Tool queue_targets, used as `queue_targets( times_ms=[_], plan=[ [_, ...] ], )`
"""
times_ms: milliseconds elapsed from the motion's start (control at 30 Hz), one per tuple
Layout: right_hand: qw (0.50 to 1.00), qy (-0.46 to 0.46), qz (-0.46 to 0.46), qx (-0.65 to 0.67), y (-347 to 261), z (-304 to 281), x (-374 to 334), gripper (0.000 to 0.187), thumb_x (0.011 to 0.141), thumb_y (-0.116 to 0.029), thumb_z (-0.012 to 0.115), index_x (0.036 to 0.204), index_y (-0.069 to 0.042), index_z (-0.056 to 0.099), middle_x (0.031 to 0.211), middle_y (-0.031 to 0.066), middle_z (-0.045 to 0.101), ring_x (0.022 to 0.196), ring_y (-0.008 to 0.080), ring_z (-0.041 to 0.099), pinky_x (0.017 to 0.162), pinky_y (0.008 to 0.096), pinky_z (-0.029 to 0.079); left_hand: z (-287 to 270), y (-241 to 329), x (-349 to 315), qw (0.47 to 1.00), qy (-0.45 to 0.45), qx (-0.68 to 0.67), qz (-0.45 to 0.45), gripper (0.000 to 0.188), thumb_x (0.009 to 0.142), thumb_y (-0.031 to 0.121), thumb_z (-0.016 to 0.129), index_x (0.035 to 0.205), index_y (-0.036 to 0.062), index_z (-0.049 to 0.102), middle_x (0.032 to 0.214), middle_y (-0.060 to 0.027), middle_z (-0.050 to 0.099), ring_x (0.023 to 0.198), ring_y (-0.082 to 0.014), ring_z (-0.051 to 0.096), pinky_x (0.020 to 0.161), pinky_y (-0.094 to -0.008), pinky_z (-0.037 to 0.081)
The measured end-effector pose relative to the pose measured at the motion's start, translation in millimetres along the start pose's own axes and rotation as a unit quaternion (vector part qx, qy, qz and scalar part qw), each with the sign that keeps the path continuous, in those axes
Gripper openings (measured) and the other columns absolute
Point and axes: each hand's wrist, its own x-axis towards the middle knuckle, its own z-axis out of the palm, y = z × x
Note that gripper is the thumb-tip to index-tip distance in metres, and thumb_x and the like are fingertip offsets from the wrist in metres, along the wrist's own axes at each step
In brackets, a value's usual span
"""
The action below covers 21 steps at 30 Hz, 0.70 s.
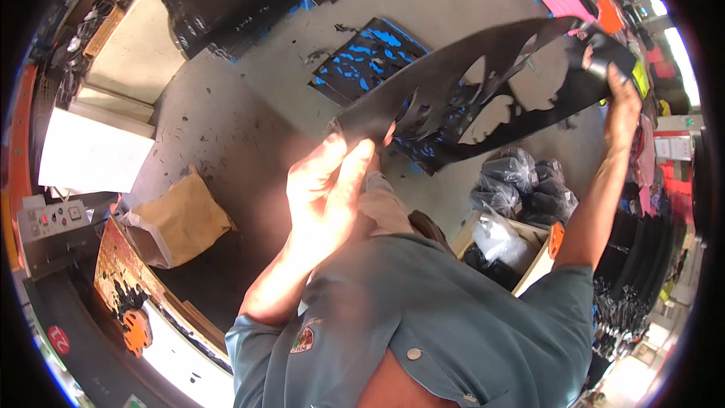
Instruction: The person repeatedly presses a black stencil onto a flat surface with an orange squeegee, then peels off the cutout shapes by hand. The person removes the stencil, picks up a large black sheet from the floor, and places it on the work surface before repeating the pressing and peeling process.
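Note:
A thin black sheet (438,68) with several large irregular cut-out holes stretches out in front of me, tilted up to the right. My left hand (325,189) pinches its near left end between thumb and fingers. At the far right end, my right hand (623,98) is closed on the sheet's edge, that arm reaching forward. Through the holes, the floor and dark pieces with blue patches show. Just beyond the sheet, a flat black cut sheet with blue patches (370,60) lies on the floor.
Large black sheets (249,7) lie at the far left. A brown paper sack (185,215) stands left, near a control panel (60,215) and a workbench with an orange piece (137,332). Filled plastic bags (506,177) and an open box (536,268) sit right; dark scraps dot the floor.

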Motion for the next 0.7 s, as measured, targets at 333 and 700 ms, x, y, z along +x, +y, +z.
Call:
queue_targets(
  times_ms=[333,700],
  plan=[
    [0.970,-0.240,-0.042,-0.017,33.7,124.8,261.0,0.038,0.103,-0.025,0.067,0.133,-0.003,0.076,0.127,0.0073,0.075,0.114,0.0132,0.068,0.099,0.0264,0.052,41.5,-107.7,180.6,0.981,0.109,-0.088,-0.136,0.030,0.113,0.018,0.061,0.134,-0.0011,0.069,0.128,-0.0159,0.076,0.112,-0.0288,0.075,0.103,-0.0448,0.060],
    [0.924,-0.356,-0.120,-0.066,204.4,468.3,204.5,0.047,0.107,-0.032,0.068,0.141,0.000,0.066,0.125,0.0099,0.076,0.118,0.0182,0.068,0.107,0.0361,0.052,-120.0,-385.4,231.5,0.793,0.280,0.243,-0.483,0.035,0.106,0.035,0.065,0.121,0.0028,0.071,0.110,-0.0076,0.071,0.101,-0.0146,0.066,0.085,-0.0329,0.053]
  ],
)
